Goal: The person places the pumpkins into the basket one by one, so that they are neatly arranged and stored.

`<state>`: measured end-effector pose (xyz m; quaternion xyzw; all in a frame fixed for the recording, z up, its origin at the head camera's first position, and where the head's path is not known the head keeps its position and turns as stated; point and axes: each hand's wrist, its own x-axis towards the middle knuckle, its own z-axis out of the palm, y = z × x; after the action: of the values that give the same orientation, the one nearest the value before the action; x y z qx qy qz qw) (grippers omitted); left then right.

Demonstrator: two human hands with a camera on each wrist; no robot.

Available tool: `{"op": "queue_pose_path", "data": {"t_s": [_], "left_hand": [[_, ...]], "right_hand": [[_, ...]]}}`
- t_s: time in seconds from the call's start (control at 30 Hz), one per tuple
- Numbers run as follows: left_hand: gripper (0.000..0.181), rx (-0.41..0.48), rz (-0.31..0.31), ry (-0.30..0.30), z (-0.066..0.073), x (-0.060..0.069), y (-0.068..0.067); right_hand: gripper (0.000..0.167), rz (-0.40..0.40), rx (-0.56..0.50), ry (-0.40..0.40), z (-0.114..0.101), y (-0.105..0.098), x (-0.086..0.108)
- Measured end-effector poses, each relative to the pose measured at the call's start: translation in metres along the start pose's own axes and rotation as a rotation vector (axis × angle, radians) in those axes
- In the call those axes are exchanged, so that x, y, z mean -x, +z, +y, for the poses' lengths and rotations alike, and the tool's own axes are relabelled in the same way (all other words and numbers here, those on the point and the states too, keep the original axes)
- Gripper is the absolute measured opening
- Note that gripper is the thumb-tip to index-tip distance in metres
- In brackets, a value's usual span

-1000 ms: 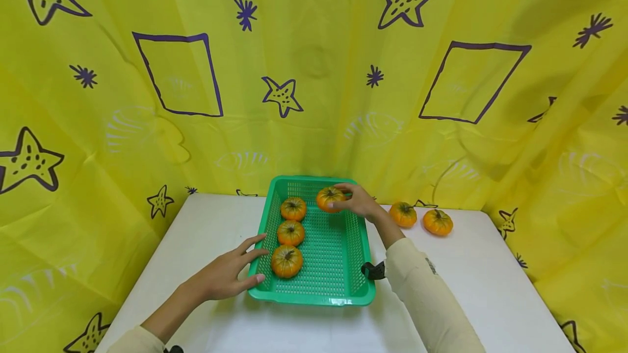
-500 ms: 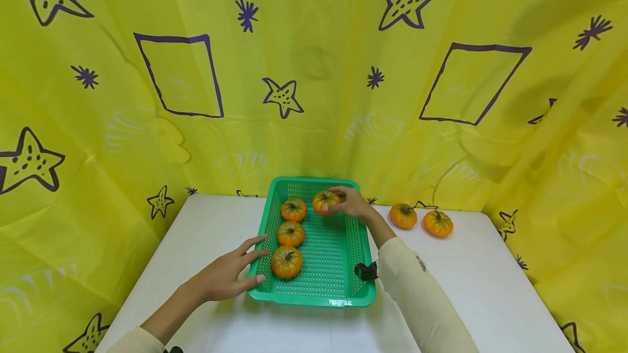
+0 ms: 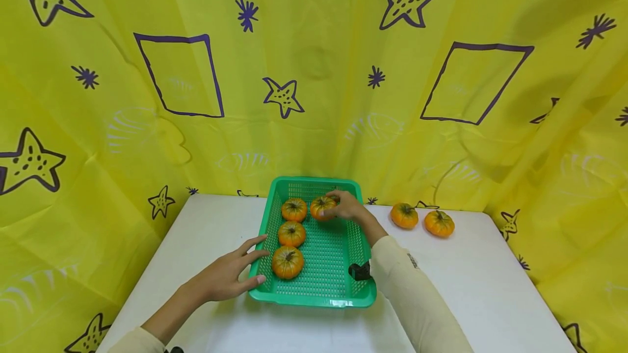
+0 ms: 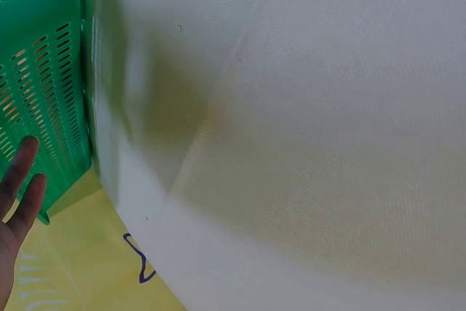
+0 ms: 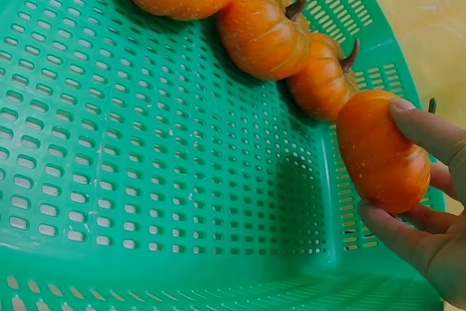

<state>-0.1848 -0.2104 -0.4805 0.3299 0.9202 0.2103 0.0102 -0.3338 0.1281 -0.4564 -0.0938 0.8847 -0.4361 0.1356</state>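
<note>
A green plastic basket (image 3: 324, 301) with slotted walls stands on the white table. My right hand (image 3: 347, 205) grips a small orange pumpkin (image 3: 321, 208) in the back part of the basket; in the right wrist view thumb and fingers are around that pumpkin (image 5: 378, 152). Three more pumpkins line the basket's left side: a back one (image 3: 294, 210), a middle one (image 3: 291, 233) and a front one (image 3: 287, 262). At the left rim rests my left hand (image 3: 228, 274), fingers spread and fairly straight; its fingertips also show against the basket wall (image 4: 51, 92) in the left wrist view.
Two loose pumpkins, one nearer the basket (image 3: 404, 215) and one farther right (image 3: 439, 223), lie on the white table (image 3: 471, 282). A yellow curtain (image 3: 314, 140) with starfish drawings hangs right behind the table and along both sides.
My right hand has moved left and slightly down with the pumpkin, bringing it closer to the back pumpkin of the left row. My left hand has stayed at the rim.
</note>
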Motion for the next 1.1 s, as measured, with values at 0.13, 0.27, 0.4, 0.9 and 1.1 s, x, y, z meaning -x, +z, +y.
{"op": "queue_pose_path", "data": {"t_s": [0.13,0.27,0.4,0.9,1.1], "left_hand": [[0.057,-0.001,-0.002,-0.002,0.0,0.0,-0.001],[0.057,-0.001,-0.003,-0.004,0.0,0.0,-0.001],[0.057,0.005,-0.005,-0.003,0.001,0.0,-0.001],[0.057,0.0,0.007,0.005,-0.001,0.0,0.001],[0.057,0.003,0.005,0.001,-0.001,0.0,0.001]], "right_hand": [[0.069,0.006,-0.019,0.027,0.0,0.004,-0.001],[0.071,0.019,-0.02,0.039,0.001,0.007,-0.002],[0.072,0.032,0.01,0.052,0.003,0.01,-0.004],[0.07,0.049,0.12,0.09,0.006,0.016,-0.009],[0.067,0.051,0.167,0.085,0.007,0.017,-0.009]]}}
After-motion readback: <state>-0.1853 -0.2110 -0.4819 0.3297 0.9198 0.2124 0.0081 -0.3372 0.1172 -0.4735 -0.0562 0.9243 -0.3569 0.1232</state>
